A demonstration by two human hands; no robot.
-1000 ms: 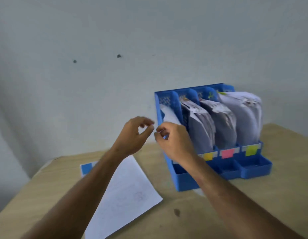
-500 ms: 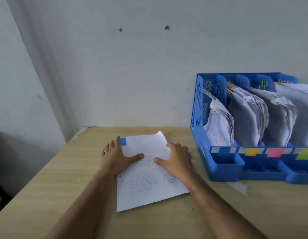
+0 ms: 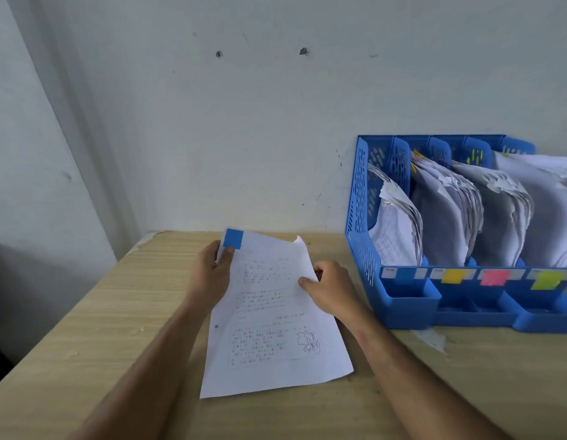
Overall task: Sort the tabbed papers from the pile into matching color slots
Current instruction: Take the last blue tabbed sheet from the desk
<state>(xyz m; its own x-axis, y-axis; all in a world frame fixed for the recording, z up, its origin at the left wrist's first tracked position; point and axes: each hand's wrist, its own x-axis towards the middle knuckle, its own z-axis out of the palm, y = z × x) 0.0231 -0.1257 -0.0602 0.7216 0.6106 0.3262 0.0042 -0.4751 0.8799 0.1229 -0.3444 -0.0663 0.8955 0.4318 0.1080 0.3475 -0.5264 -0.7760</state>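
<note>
A blue-tabbed paper (image 3: 269, 312) is gripped by the left hand (image 3: 209, 276) and right hand (image 3: 331, 289), left of the rack (image 3: 358, 217); its blue slot (image 3: 403, 274) is likely needed next.

Both forearms are bare, with no sleeves in view; the left hand (image 3: 209, 274) and right hand (image 3: 331, 289) wear no gloves.

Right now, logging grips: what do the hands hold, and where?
Both hold the blue-tabbed paper: left hand at its top-left corner, right hand on its right edge.
</note>
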